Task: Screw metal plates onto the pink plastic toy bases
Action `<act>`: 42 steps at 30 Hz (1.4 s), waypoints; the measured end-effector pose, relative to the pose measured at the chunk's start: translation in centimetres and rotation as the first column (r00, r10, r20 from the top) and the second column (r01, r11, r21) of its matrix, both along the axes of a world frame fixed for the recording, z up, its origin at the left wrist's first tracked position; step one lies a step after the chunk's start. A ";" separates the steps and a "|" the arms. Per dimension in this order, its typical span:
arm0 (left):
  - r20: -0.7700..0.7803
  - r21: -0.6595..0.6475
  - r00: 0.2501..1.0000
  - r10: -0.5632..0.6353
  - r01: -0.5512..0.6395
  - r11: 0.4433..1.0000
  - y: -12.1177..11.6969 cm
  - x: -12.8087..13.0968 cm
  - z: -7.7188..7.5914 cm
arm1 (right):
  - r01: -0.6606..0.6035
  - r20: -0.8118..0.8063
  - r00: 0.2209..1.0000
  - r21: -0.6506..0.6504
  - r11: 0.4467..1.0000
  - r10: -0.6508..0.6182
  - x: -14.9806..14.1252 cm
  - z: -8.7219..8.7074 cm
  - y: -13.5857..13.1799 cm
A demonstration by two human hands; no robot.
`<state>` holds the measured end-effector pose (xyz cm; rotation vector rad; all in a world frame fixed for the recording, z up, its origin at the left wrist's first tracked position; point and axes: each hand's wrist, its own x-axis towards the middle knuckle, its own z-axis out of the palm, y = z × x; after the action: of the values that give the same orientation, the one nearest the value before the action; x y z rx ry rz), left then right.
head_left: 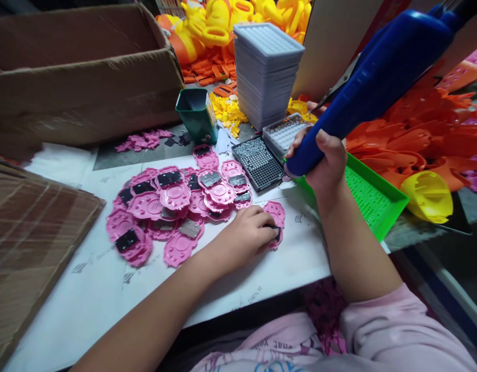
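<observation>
My right hand point(327, 160) is wrapped round a blue electric screwdriver point(362, 93) with a metal lever along its side. Its lower end is over the near corner of a black screw tray point(257, 160); the tip cannot be made out. On the white work surface, my left hand point(252, 232) has its fingers curled onto a pink plastic part point(275, 212), gripping it at the black rectangular piece point(277, 233). The fingers partly cover both. Left of that hand lies a heap of similar pink parts point(174, 196), some with black and some with silvery rectangles.
A green bin point(197, 116) and a tall stack of white trays point(265, 72) stand behind. Cardboard boxes point(79, 88) flank the left. To the right are a bright green tray point(372, 196), a yellow shell point(428, 196) and orange parts point(409, 134).
</observation>
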<state>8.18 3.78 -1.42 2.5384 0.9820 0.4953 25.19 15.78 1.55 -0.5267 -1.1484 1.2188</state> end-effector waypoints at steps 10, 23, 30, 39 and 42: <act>-0.006 0.010 1.000 0.005 -0.005 1.000 0.0 0.2 -0.1 | -0.001 -0.006 1.000 -0.011 1.000 0.001 -0.1 0.3 -0.1; -0.121 0.161 0.990 0.065 -0.045 0.986 -0.4 0.4 -0.7 | 0.143 -0.009 0.990 -0.004 0.990 -0.143 -0.8 1.6 -1.3; -0.152 0.210 0.983 0.100 -0.067 0.975 -0.5 0.6 -0.9 | 0.242 0.029 0.969 0.089 0.966 -0.246 -3.0 1.6 2.7; -0.170 0.162 0.981 0.096 -0.069 0.984 -0.7 0.5 -0.8 | 0.281 -0.001 0.960 0.048 0.958 -0.281 -3.8 0.9 5.0; -0.166 0.154 0.981 0.097 -0.072 0.986 -0.7 0.6 -0.8 | 0.274 0.008 0.961 0.059 0.960 -0.275 -3.8 0.9 5.1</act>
<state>8.77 3.10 -2.24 2.7172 1.1593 0.3881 21.35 20.84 2.42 -0.6313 -1.0797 0.9407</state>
